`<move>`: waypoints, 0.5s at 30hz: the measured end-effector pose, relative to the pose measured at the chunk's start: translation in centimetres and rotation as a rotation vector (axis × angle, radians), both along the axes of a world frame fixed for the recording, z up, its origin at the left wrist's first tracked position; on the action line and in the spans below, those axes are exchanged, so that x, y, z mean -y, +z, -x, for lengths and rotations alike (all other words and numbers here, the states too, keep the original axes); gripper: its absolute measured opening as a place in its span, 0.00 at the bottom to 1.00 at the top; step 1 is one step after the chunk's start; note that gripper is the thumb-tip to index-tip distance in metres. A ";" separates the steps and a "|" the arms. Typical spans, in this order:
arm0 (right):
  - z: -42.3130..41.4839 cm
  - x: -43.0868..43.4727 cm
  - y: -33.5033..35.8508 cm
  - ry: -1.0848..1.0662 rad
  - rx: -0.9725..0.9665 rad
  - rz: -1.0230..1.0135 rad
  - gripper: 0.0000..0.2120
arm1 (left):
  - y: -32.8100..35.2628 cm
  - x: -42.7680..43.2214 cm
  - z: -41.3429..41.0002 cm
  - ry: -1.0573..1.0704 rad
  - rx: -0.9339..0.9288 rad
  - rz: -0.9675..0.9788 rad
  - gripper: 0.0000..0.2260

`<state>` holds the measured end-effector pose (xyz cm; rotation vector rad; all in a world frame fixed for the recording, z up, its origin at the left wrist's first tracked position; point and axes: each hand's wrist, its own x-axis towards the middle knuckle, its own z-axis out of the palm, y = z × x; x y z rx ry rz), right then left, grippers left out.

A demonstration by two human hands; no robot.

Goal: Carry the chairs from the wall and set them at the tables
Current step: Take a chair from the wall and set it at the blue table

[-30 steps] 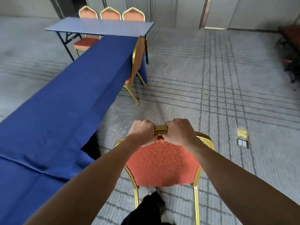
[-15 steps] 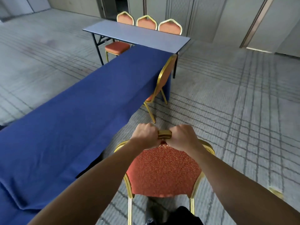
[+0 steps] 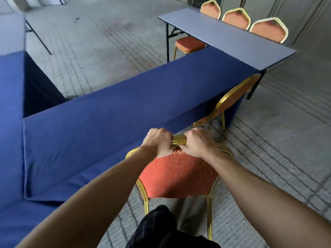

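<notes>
A red-cushioned chair with a gold frame is right in front of me, its back facing me. My left hand and my right hand both grip the gold top rail of its back, side by side. The chair stands close to the long table under a dark blue cloth, near that table's long edge. Another red and gold chair is tucked at the same table farther along to the right.
A bare grey folding table stands beyond, with three red chairs behind it and one under its near side. Another blue-covered table joins at the left. Open grey carpet lies to the right.
My view has swung left and closer to the blue table. The chair, still held by both hands, has come nearer to the table's edge.
</notes>
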<state>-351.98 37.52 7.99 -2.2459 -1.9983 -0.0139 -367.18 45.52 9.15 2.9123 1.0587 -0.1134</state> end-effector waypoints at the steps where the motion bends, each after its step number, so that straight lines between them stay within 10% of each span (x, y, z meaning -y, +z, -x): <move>1: -0.8 -1.4 -0.3 0.022 0.023 0.020 0.17 | -0.2 -0.9 -0.6 0.029 0.003 -0.001 0.11; 15: -10.3 -18.7 -1.6 0.212 -0.125 -0.040 0.12 | -1.9 -16.4 -8.6 0.206 0.048 -0.020 0.15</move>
